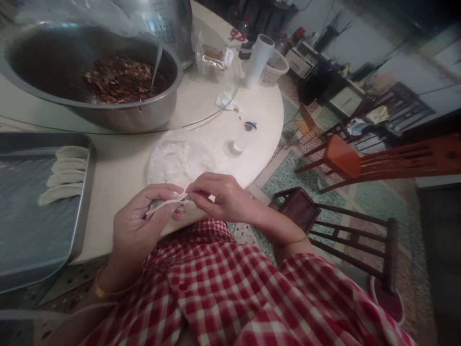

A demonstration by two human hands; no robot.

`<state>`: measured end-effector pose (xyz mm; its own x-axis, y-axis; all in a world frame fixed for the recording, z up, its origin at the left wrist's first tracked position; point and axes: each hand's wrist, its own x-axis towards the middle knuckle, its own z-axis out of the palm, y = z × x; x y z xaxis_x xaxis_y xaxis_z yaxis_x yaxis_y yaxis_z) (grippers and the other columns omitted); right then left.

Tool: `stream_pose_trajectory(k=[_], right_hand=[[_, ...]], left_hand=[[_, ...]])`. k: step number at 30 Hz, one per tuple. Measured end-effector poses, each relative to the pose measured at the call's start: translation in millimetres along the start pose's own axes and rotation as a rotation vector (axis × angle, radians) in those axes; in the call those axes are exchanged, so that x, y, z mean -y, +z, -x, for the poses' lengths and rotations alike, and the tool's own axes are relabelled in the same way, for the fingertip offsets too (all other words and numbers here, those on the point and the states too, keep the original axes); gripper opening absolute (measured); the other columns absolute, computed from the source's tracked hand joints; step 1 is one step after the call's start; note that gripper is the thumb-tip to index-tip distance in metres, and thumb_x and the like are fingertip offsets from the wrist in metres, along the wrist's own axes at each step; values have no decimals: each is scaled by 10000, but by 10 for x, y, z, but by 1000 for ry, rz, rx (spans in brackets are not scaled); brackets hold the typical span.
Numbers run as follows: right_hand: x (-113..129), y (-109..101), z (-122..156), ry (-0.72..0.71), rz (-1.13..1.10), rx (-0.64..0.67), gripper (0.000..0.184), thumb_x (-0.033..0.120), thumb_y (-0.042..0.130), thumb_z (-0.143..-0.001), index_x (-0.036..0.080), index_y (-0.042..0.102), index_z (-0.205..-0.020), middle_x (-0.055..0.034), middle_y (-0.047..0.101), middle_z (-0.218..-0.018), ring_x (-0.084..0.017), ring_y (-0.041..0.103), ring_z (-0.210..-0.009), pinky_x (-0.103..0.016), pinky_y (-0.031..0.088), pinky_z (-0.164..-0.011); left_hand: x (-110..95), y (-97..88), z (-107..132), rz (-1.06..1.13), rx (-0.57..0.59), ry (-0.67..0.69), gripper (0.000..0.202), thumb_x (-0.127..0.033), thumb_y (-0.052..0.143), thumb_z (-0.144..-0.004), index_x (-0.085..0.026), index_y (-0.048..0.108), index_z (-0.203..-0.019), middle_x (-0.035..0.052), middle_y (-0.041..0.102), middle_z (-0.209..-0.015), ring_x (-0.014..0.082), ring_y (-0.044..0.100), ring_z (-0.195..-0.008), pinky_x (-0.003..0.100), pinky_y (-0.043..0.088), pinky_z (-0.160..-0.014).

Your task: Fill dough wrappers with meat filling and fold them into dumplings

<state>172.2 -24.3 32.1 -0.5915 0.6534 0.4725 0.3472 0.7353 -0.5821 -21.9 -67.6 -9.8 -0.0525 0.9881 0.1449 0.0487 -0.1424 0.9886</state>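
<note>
Between my two hands is a folded dumpling (168, 205), pale and doughy, held just over the table's near edge. My left hand (142, 216) cups it from the left, thumb and fingers closed around it. With thumb and index finger my right hand (216, 194) pinches the dumpling's right end; the exact grip is partly hidden by the fingers. Just beyond the hands lies a crumpled clear plastic bag (176, 156). Several finished dumplings (66, 178) sit in a row along the right side of a metal tray (77, 230).
A large steel bowl (144, 113) of dark chopped filling (118, 79) with a spoon (157, 65) stands on the glass turntable (201, 113). A plastic roll (260, 60) and white basket (275, 67) are at the far right. Chairs (340, 156) stand right of the table.
</note>
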Motion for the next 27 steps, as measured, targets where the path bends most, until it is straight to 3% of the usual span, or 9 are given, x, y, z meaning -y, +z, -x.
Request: stream_pose_trajectory(k=[6, 10, 16, 21, 27], right_hand=[[35, 44, -34, 262, -143, -27, 178, 212, 535, -928, 128, 682, -876, -23, 687, -791, -85, 586, -692, -212, 476, -648], [45, 69, -47, 330, -225, 1, 183, 261, 556, -935, 139, 672, -864, -3, 683, -775, -76, 589, -685, -204, 470, -646], [34, 113, 1, 76, -91, -22, 221, 222, 449, -999, 119, 642, -971, -59, 690, -863, -115, 621, -800, -246, 521, -697], [-13, 155, 44, -161, 82, -129, 239, 153, 398, -1015, 102, 631, -1035, -73, 679, -856, -127, 623, -819, -241, 552, -718], [-17, 166, 74, -193, 123, -135, 234, 138, 398, -1012, 120, 629, -1046, -65, 683, -862, -124, 630, -830, -244, 578, -739]], left_hand=[[-38, 45, -36, 35, 50, -27, 102, -266, 749, -814, -214, 694, -883, 1, 715, -1016, 91, 661, -634, 183, 563, -538], [-49, 44, -63, -8, 83, 33, 61, -250, 725, -814, -216, 675, -824, -6, 709, -999, 84, 627, -618, 185, 538, -529], [-48, 44, -63, -55, 53, 27, 68, -252, 708, -819, -205, 660, -807, -7, 720, -991, 73, 599, -577, 202, 522, -552], [-5, 65, -69, 33, 21, -16, 109, -231, 733, -778, -208, 646, -839, -4, 726, -946, 72, 610, -523, 206, 529, -530], [39, 40, -77, -23, 24, -78, 154, -283, 747, -773, -232, 697, -910, -22, 722, -839, 100, 647, -568, 202, 552, -543]])
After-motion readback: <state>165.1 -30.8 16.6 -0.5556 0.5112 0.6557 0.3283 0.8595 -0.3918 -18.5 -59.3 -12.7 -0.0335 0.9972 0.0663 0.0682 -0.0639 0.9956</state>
